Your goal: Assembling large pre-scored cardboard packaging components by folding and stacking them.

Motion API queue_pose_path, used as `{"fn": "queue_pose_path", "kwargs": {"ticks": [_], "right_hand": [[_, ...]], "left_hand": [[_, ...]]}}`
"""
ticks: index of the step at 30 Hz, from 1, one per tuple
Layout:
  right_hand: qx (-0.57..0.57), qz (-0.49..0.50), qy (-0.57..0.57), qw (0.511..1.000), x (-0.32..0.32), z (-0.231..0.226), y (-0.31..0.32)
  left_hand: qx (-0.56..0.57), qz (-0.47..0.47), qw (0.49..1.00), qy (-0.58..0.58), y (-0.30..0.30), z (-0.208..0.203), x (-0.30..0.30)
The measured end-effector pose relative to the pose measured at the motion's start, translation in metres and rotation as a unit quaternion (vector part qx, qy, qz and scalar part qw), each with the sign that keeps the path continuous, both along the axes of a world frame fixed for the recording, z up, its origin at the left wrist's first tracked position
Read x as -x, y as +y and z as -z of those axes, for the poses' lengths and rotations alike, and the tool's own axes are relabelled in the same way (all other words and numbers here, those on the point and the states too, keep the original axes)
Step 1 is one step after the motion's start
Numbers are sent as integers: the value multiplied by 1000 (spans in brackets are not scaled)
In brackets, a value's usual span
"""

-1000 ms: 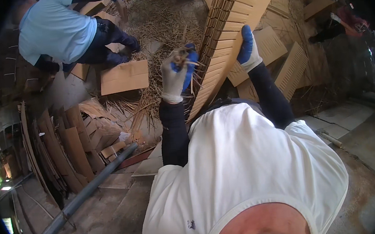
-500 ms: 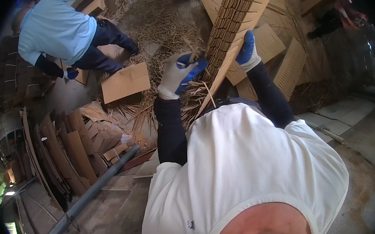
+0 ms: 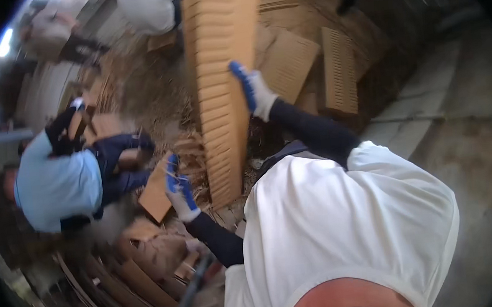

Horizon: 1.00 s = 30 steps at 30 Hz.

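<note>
A tall stack of slotted brown cardboard stands upright in front of me, its lower end near my lap. My right hand, in a white glove with blue-coated fingers, holds the stack by its right edge. Left of the stack, apart from it, is my left hand in a matching glove. Its fingers are stretched upward and spread, with no clear object in them. Below that hand lies a flat cardboard piece.
A co-worker in a light blue shirt bends at the left; a person in white is farther ahead. Cardboard scraps litter the floor. Slotted sheets lie at right. Upright cardboard and a grey pipe are at lower left.
My view has turned left. The stack has swung from slanted to nearly upright, now showing its slotted side face. My left hand has come away from the stack's side, its fingers opening.
</note>
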State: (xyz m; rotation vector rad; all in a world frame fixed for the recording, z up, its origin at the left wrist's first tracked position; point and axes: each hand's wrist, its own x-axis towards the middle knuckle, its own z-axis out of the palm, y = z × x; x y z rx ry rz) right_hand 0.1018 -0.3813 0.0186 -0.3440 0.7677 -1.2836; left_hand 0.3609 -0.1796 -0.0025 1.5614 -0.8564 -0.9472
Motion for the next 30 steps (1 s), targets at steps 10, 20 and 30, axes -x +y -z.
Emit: {"fn": "queue_pose_path", "kwargs": {"ticks": [10,20,30], "right_hand": [[-7,-147,-5,989,-22,-32,24],[138,-212,-30,967,-18,-50,11],[220,-234,157,934,-9,-26,48]], "left_hand": [[-11,-36,993,116,-12,8,53],[21,-105,994,28,-23,-57,92],[118,-99,983,-96,-61,-83,114]]}}
